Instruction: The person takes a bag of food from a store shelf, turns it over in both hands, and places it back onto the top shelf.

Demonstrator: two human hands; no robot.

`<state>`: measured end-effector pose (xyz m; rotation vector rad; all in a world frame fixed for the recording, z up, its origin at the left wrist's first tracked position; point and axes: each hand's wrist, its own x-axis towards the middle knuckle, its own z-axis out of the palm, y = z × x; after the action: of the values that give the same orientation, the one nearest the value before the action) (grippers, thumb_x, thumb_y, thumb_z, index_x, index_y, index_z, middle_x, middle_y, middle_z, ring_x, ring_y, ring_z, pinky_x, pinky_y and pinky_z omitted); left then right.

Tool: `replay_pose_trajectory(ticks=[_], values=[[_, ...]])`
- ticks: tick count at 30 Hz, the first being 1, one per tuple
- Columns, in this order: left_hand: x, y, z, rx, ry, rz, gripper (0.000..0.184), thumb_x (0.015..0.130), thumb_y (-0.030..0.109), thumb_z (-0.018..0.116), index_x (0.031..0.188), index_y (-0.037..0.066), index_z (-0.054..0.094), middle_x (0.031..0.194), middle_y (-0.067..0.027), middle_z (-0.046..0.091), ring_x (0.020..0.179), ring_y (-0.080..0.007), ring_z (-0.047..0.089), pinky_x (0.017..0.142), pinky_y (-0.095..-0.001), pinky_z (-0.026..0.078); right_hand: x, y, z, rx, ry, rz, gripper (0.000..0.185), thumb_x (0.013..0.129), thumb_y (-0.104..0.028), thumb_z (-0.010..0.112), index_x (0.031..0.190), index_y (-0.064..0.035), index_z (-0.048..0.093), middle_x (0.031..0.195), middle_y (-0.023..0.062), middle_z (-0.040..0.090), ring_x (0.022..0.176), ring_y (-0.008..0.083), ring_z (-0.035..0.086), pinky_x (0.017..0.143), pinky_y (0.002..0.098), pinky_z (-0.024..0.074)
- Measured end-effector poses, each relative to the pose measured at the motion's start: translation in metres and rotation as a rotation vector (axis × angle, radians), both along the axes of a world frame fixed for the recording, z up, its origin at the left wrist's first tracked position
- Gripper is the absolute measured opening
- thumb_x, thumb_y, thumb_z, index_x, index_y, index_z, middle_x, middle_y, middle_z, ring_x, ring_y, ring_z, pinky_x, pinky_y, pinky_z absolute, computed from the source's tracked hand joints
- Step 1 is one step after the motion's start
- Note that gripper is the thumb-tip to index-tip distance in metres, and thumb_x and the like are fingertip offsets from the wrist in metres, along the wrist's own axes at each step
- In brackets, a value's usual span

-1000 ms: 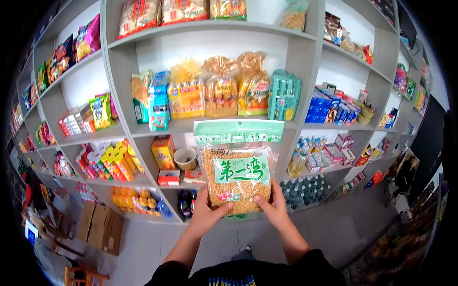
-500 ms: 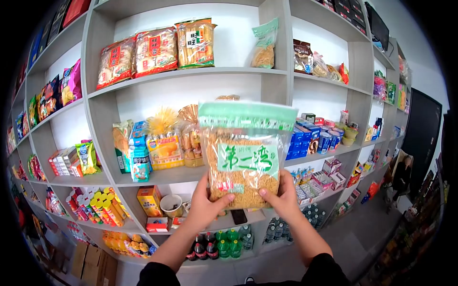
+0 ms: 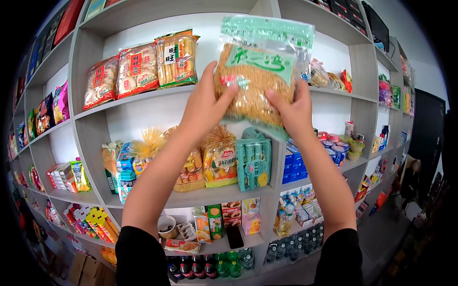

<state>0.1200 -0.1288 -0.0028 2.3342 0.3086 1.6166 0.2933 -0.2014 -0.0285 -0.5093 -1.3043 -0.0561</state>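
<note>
A clear snack bag (image 3: 255, 83) with a green top band and green label, full of golden-brown food, is held up in front of the upper shelf. It tilts slightly. My left hand (image 3: 205, 102) grips its left side, thumb on the front. At the lower right edge, my right hand (image 3: 295, 108) pinches it, thumb also in front. Behind the bag, part of the shelf is hidden. To its left stand packs of rice crackers (image 3: 138, 69).
Below the bag, a shelf (image 3: 229, 194) carries bread bags (image 3: 220, 162) and a teal package (image 3: 254, 164). A black phone (image 3: 234, 237) leans on a lower shelf among snack boxes. Bottled drinks (image 3: 202, 268) stand underneath. Blue boxes (image 3: 292, 164) are to the right.
Both hands have raised the snack bag from the middle shelf's height to the upper shelf and tilted it. The bread bags and teal package below have come into view.
</note>
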Motion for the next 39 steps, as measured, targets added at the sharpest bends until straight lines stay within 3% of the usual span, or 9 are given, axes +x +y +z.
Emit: replay_pose_trajectory(ticks=[2, 5, 6, 8, 22, 28, 30, 31, 39], values=[[0.017, 0.025, 0.022, 0.502, -0.117, 0.323, 0.054, 0.076, 0.029, 0.054, 0.117, -0.001, 0.037, 0.111, -0.0211, 0.046, 0.103, -0.0329, 0.045, 0.088, -0.0377, 0.035, 0.010, 0.018, 0.022, 0.092, -0.018, -0.053, 0.046, 0.070, -0.011, 0.068, 0.101, 0.0026, 0.036, 0.090, 0.0125, 0.054, 0.080, 0.0153, 0.055, 0.069, 0.0279, 0.0472], [0.034, 0.041, 0.047, 0.674, -0.194, 0.415, 0.042, 0.073, 0.022, 0.053, 0.107, -0.003, 0.047, 0.108, -0.0194, 0.048, 0.103, -0.0333, 0.044, 0.089, -0.0389, 0.034, 0.021, 0.042, 0.055, 0.074, 0.009, -0.143, 0.050, 0.068, -0.017, 0.069, 0.100, 0.0052, 0.038, 0.085, 0.0139, 0.056, 0.077, 0.0188, 0.057, 0.068, 0.0293, 0.0469], [0.040, 0.045, 0.053, 0.676, -0.194, 0.415, 0.042, 0.073, 0.022, 0.053, 0.107, -0.003, 0.047, 0.108, -0.0194, 0.048, 0.103, -0.0333, 0.044, 0.089, -0.0389, 0.034, 0.027, 0.053, 0.066, 0.108, -0.011, -0.331, 0.050, 0.068, -0.019, 0.069, 0.099, 0.0061, 0.038, 0.084, 0.0128, 0.057, 0.073, 0.0165, 0.057, 0.065, 0.0269, 0.0468], [0.050, 0.052, 0.061, 0.521, -0.102, 0.253, 0.044, 0.075, 0.022, 0.048, 0.110, -0.004, 0.046, 0.109, -0.0216, 0.048, 0.102, -0.0341, 0.045, 0.089, -0.0378, 0.034, 0.024, 0.057, 0.080, 0.133, -0.008, -0.620, 0.056, 0.066, -0.026, 0.069, 0.097, 0.0091, 0.038, 0.079, 0.0136, 0.058, 0.069, 0.0162, 0.057, 0.062, 0.0266, 0.0461], [0.093, 0.118, 0.086, 0.214, 0.011, 0.164, 0.043, 0.077, 0.013, 0.038, 0.115, -0.007, 0.039, 0.105, -0.0271, 0.051, 0.099, -0.0375, 0.049, 0.085, -0.0365, 0.037, 0.020, 0.137, 0.119, 0.047, -0.150, -0.958, 0.051, 0.066, -0.031, 0.065, 0.092, 0.0037, 0.038, 0.088, 0.0222, 0.054, 0.081, 0.0364, 0.055, 0.069, 0.0409, 0.0453], [0.098, 0.127, 0.094, -0.107, 0.245, 0.145, 0.040, 0.072, 0.008, 0.042, 0.109, -0.006, 0.041, 0.094, -0.0202, 0.055, 0.086, -0.0281, 0.054, 0.072, -0.0331, 0.044, 0.030, 0.162, 0.113, -0.108, -0.262, -1.059, 0.051, 0.066, -0.029, 0.065, 0.095, 0.0029, 0.038, 0.088, 0.0201, 0.056, 0.079, 0.0340, 0.057, 0.069, 0.0400, 0.0465], [0.098, 0.122, 0.093, -0.219, 0.378, 0.153, 0.062, 0.071, 0.008, 0.052, 0.127, 0.001, 0.026, 0.095, -0.0125, 0.054, 0.081, -0.0145, 0.053, 0.067, -0.0271, 0.046, 0.033, 0.167, 0.112, -0.183, -0.275, -1.063, 0.050, 0.065, -0.030, 0.064, 0.095, 0.0023, 0.040, 0.086, 0.0190, 0.058, 0.079, 0.0337, 0.058, 0.069, 0.0397, 0.0468], [0.098, 0.122, 0.094, -0.221, 0.376, 0.151, 0.062, 0.071, 0.008, 0.052, 0.127, 0.001, 0.026, 0.095, -0.0125, 0.054, 0.081, -0.0145, 0.053, 0.067, -0.0271, 0.046, 0.033, 0.168, 0.112, -0.259, -0.282, -1.063, 0.049, 0.065, -0.031, 0.064, 0.096, 0.0017, 0.042, 0.084, 0.0179, 0.059, 0.079, 0.0334, 0.058, 0.069, 0.0394, 0.0471], [0.099, 0.139, 0.101, -0.236, 0.633, 0.131, 0.077, 0.065, 0.011, 0.062, 0.129, 0.002, 0.020, 0.072, -0.0018, 0.049, 0.055, -0.0058, 0.040, 0.044, -0.0185, 0.031, 0.037, 0.146, 0.106, -0.337, -0.421, -0.995, 0.042, 0.066, -0.034, 0.059, 0.086, 0.0028, 0.055, 0.083, 0.0196, 0.060, 0.080, 0.0331, 0.059, 0.070, 0.0394, 0.0473]])
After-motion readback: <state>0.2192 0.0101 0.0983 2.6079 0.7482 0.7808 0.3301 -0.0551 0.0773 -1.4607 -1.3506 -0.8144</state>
